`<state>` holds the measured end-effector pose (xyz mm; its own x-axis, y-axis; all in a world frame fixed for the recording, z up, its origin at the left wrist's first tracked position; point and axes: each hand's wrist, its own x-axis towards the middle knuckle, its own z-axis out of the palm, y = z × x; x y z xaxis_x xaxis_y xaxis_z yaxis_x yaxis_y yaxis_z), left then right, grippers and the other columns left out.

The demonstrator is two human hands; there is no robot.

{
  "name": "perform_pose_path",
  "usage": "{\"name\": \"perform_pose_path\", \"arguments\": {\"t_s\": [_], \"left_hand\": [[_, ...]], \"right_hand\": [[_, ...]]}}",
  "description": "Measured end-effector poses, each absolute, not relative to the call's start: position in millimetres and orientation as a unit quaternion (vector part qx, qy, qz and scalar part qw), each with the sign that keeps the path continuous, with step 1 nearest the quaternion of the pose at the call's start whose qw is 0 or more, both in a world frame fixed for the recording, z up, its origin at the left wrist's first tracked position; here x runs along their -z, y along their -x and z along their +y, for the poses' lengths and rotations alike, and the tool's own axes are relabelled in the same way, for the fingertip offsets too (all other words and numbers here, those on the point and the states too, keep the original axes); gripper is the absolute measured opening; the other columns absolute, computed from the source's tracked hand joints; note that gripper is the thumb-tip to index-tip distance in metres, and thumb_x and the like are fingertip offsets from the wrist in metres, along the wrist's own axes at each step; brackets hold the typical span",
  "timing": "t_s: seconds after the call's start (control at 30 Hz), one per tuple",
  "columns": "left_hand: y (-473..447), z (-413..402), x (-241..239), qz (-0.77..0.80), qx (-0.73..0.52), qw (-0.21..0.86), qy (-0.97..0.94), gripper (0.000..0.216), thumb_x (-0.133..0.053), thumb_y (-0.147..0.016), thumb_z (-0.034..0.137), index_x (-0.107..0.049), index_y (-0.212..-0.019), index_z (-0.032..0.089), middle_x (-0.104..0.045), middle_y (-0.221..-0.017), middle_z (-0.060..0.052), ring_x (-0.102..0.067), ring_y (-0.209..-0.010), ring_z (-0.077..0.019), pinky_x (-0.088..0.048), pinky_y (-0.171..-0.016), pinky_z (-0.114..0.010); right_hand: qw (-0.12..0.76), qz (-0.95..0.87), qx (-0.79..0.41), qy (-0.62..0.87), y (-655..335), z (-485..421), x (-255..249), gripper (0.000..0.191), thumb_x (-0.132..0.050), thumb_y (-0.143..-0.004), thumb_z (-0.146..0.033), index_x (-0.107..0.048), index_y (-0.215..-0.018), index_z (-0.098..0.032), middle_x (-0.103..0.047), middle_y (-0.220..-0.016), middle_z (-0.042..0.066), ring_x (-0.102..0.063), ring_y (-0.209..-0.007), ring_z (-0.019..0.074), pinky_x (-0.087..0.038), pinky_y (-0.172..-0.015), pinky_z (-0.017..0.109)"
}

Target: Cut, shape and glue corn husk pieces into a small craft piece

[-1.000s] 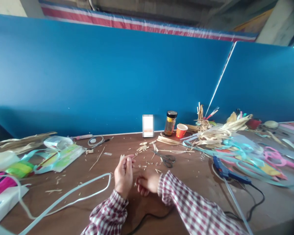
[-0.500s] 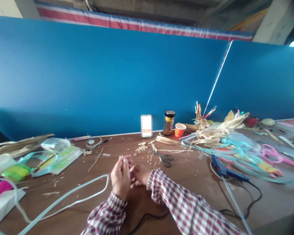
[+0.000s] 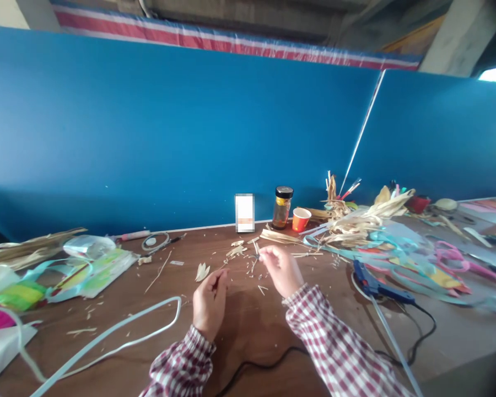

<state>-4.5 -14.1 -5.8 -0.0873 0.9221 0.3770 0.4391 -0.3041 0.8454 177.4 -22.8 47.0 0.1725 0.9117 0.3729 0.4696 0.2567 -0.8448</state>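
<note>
Seemingly, a sliver [image 3: 224, 268] is pinched in the left hand [image 3: 209, 300]; at two o'clock the right hand [image 3: 279, 270] is closed to a pinch — the sliver could be snapped by over-squeezing.

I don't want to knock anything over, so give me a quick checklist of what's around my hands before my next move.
1. Left hand grip: fingers pinched shut beside the husk piece; whether it holds the piece, cannot tell.
2. Right hand grip: fingers curled low over the table; cannot tell.
3. Glue gun apart from right hand: ok.
4. Jar and orange cup upright, behind both hands: ok.
5. Black cable clear of sleeves: not ok, it runs against the right sleeve.
</note>
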Motion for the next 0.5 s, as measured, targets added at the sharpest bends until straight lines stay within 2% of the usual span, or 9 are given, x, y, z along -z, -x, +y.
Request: {"name": "perform_pose_path", "arguments": {"t_s": [0.03, 0.07, 0.13, 0.23, 0.37, 0.5], "left_hand": [[5, -14, 5, 0.548, -0.496, 0.235, -0.631, 0.033, -0.047, -0.085, 0.041, -0.068, -0.090, 0.016, -0.063, -0.059, 0.001, -0.056, -0.050, -0.0133, -0.044, -0.049, -0.023], [5, -15, 5, 0.555, -0.493, 0.226, -0.631, 0.033, -0.046, -0.086, 0.040, -0.067, -0.089, 0.016, -0.061, -0.056, 0.001, -0.054, -0.048, -0.0128, -0.042, -0.047, -0.023], [4, -18, 4, 0.540, -0.495, 0.191, -0.653, 0.031, -0.043, -0.088, 0.036, -0.066, -0.090, 0.016, -0.062, -0.060, 0.000, -0.056, -0.053, -0.0135, -0.043, -0.051, -0.023], [-3, -28, 3, 0.423, -0.457, 0.117, -0.773, 0.023, -0.047, -0.087, 0.028, -0.065, -0.079, 0.017, -0.064, -0.069, -0.004, -0.059, -0.066, -0.0157, -0.044, -0.062, -0.026], [-14, -44, 3, 0.295, -0.380, 0.070, -0.874, 0.031, -0.044, -0.087, 0.023, -0.057, -0.059, 0.018, -0.055, -0.055, -0.002, -0.049, -0.054, -0.0133, -0.035, -0.055, -0.026], [-15, -51, 2, 0.266, -0.421, 0.055, -0.866, 0.032, -0.040, -0.088, 0.023, -0.055, -0.060, 0.017, -0.054, -0.056, -0.004, -0.046, -0.056, -0.0146, -0.033, -0.055, -0.027]], "right_hand": [[0.520, -0.605, -0.196, 0.570, -184, -27, -47, 0.016, -0.053, -0.083, -0.030, -0.063, -0.087, -0.018, -0.070, -0.082, 0.006, -0.066, -0.076, 0.0179, -0.051, -0.068, 0.027], [0.516, -0.605, -0.196, 0.573, -191, -31, -46, 0.015, -0.054, -0.083, -0.030, -0.062, -0.087, -0.018, -0.070, -0.082, 0.005, -0.066, -0.077, 0.0182, -0.051, -0.070, 0.028], [0.497, -0.606, -0.227, 0.578, -199, -38, -43, 0.018, -0.050, -0.085, -0.032, -0.061, -0.089, -0.019, -0.069, -0.073, 0.004, -0.065, -0.065, 0.0168, -0.052, -0.062, 0.027], [0.464, -0.637, -0.238, 0.568, -200, -46, -34, 0.018, -0.050, -0.086, -0.032, -0.061, -0.091, -0.019, -0.068, -0.077, 0.004, -0.064, -0.064, 0.0156, -0.051, -0.060, 0.026], [0.424, -0.668, -0.240, 0.562, -186, -43, -24, 0.016, -0.050, -0.085, -0.026, -0.062, -0.093, -0.018, -0.068, -0.081, 0.004, -0.064, -0.066, 0.0144, -0.050, -0.062, 0.024], [0.332, -0.744, -0.206, 0.542, -168, -27, -24, 0.012, -0.055, -0.082, -0.023, -0.066, -0.088, -0.020, -0.070, -0.080, 0.002, -0.064, -0.072, 0.0149, -0.048, -0.066, 0.024]]}}
